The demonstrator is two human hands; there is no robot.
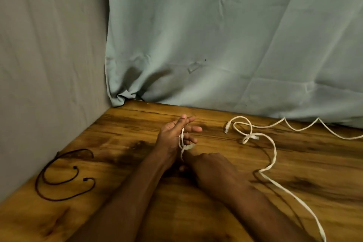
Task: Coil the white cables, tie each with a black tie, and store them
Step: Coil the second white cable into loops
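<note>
The left hand [176, 133] stands spread, white cable [273, 155] looped round its fingers; the right hand [208, 165] pinches that flat cord over grainy wood.

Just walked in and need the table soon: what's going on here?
A person is starting to coil a white cable. The left hand is held up with a first loop over its fingers; the right hand pinches the cable just below. Most of it trails loose on the wooden table. Two black ties lie untouched at left.
</note>
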